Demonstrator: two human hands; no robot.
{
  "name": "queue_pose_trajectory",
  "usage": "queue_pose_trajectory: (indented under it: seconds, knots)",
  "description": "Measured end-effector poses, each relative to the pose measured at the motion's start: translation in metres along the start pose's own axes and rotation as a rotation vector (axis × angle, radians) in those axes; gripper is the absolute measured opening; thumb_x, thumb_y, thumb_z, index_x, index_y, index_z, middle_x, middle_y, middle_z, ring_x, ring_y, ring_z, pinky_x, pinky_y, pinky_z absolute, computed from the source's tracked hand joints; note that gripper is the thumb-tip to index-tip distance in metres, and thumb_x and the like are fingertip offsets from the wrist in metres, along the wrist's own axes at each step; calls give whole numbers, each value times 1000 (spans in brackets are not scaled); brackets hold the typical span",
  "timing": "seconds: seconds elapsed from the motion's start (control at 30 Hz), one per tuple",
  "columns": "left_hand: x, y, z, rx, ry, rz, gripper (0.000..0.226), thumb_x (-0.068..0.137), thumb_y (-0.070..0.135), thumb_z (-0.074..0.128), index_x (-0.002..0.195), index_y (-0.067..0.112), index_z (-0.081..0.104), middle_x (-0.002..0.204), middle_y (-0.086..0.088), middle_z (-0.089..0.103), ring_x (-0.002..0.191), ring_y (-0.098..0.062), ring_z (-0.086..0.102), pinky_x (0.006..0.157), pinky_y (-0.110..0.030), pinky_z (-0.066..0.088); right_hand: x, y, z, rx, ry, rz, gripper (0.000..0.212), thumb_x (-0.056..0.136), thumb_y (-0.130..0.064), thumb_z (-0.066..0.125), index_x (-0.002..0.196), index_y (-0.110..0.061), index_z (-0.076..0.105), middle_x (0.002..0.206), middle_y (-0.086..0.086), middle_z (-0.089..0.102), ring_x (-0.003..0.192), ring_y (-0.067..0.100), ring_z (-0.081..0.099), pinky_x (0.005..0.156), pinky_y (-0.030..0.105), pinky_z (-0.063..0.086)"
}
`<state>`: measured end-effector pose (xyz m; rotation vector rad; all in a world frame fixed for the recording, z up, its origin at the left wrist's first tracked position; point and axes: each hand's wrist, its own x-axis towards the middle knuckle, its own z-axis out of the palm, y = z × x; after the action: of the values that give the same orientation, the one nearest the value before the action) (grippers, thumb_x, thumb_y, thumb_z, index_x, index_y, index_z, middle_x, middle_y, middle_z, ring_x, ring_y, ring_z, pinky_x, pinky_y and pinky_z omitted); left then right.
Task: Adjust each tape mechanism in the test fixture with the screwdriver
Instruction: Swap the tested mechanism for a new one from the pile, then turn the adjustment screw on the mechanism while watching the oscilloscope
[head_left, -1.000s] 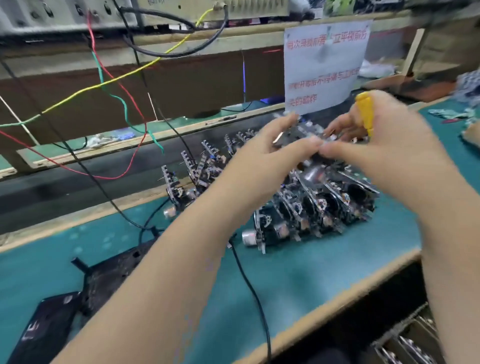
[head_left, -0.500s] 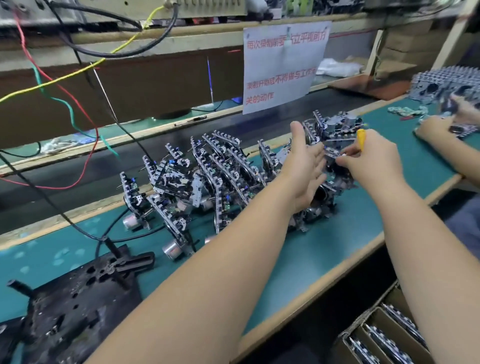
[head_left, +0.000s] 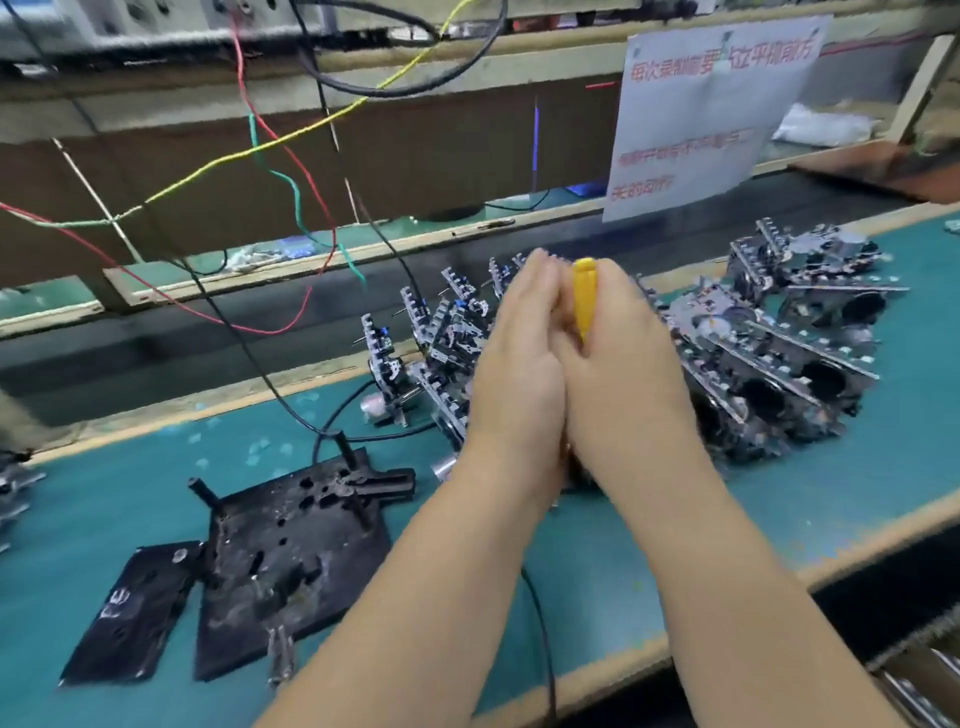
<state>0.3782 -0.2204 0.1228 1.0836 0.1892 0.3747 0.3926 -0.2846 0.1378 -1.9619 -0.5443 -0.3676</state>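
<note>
My right hand (head_left: 628, 374) is shut on the yellow screwdriver (head_left: 584, 296), whose handle sticks up above the fingers. My left hand (head_left: 519, 364) presses flat against the right one, fingers straight and together; anything held between the palms is hidden. Both hands hover in front of a heap of black-and-silver tape mechanisms (head_left: 779, 364), with more standing on edge in a row (head_left: 431, 338) to the left. The black test fixture plate (head_left: 291, 545) with its pegs lies on the green mat at lower left, with no mechanism on it.
A black cable (head_left: 540, 639) runs under my left forearm to the table edge. Coloured wires (head_left: 270, 150) hang from the shelf at the back. A white paper sign (head_left: 711, 114) hangs at upper right. A flat black plate (head_left: 130, 613) lies beside the fixture. A box of parts (head_left: 924, 680) sits below the bench.
Both hands have drawn back from the right end of the heap toward its middle and closed together. The left hand, spread open before, now lies flat against the right.
</note>
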Motion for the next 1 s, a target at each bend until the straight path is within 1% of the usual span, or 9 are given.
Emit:
queue_pose_trajectory:
  seconds: [0.1,0.23,0.33,0.53,0.63,0.73,0.83,0.93,1.0]
  knots:
    - [-41,29,-79,133,232,60,60,89,48,64,142,20,57,151,-4,52,141,-21,48,121,-50,31,-36,-39,52,197,-333,-3,6,97,-16,57,98,-13,52,82,3,63,78,27,56,71,42,42]
    - [-98,57,-163,369,325,92,49,81,50,58,128,41,64,133,6,67,122,-14,61,117,-57,35,-75,-71,102,297,-666,-23,11,94,-24,59,102,-19,53,88,-3,67,84,20,59,77,41,48]
    - [-133,65,-210,474,418,126,44,82,48,56,125,45,65,126,15,69,122,-8,62,117,-48,37,-97,-94,131,325,-822,-17,17,94,-24,58,108,-16,54,99,-2,70,92,20,65,82,45,53]
    - [-179,73,-259,557,598,210,51,77,66,56,126,51,58,132,31,61,127,1,56,115,-37,38,-138,-126,174,357,-925,-79,15,94,-19,58,108,-15,53,100,1,69,93,23,64,82,49,53]
    - [-193,82,-281,709,659,271,44,87,55,52,130,46,53,123,41,61,121,11,55,109,-21,41,-150,-135,196,431,-955,-68,22,92,-15,64,112,-19,55,113,-7,69,104,16,65,91,46,53]
    - [-209,94,-304,930,732,366,41,91,41,52,132,37,53,134,18,62,127,-1,55,110,-26,42,-163,-146,219,517,-1003,-36,22,91,-18,71,104,-26,54,115,-15,70,107,5,67,94,37,54]
    - [-233,108,-333,1235,890,487,51,89,39,62,139,28,54,148,8,53,138,-10,47,113,-15,32,-182,-158,243,536,-1006,-77,25,89,-14,74,98,-20,53,108,-11,72,100,3,67,93,31,54]
    - [-259,125,-373,1518,1075,411,79,78,60,64,144,19,50,155,-3,43,147,-22,35,121,-50,28,-200,-169,262,502,-1029,-153,31,85,-10,77,102,-13,52,110,-9,71,103,9,66,94,35,53]
    - [-271,135,-399,1507,1129,142,107,60,77,63,150,23,42,160,-4,33,150,-23,26,122,-55,22,-210,-175,273,471,-1026,-194,33,84,-11,78,104,-14,52,114,-6,70,106,14,65,95,41,52]
